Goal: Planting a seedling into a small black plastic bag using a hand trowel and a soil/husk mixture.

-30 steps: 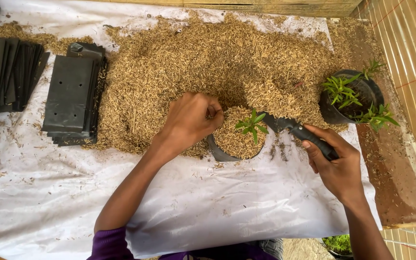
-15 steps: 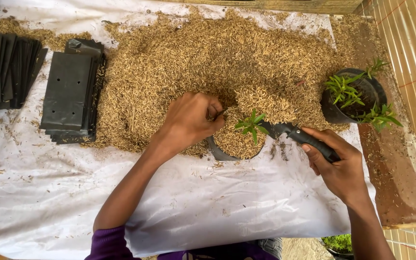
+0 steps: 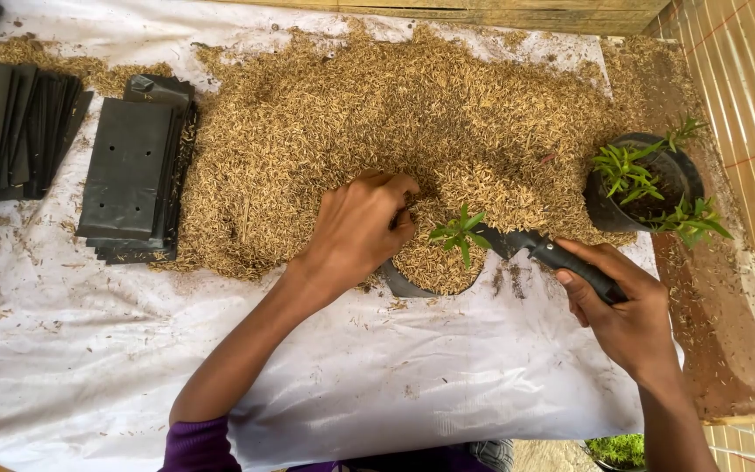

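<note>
Head view looked straight down on a white plastic sheet over a bench. Left hand was curled shut on the near-left rim of a small black grow bag, fingers bent over the edge, pinching it. The bag stood at the near edge of a big husk pile that covered the far middle of the sheet. It was filled to the brim with husk, and a small green seedling stood upright in its centre.

Right hand was clamped around the black handle of a trowel. The blade end sat against the bag's right side, just beside the seedling; blade mostly buried in husk, so its exact tilt couldn't be told.

A black pot of seedlings stood near the right edge of the sheet, well apart from the bag, leafy shoots hanging over its rim. Flat stacks of empty black bags lay at the far-left corner. Purple sleeve showed at the near edge. Bamboo slats ran along the right side.
</note>
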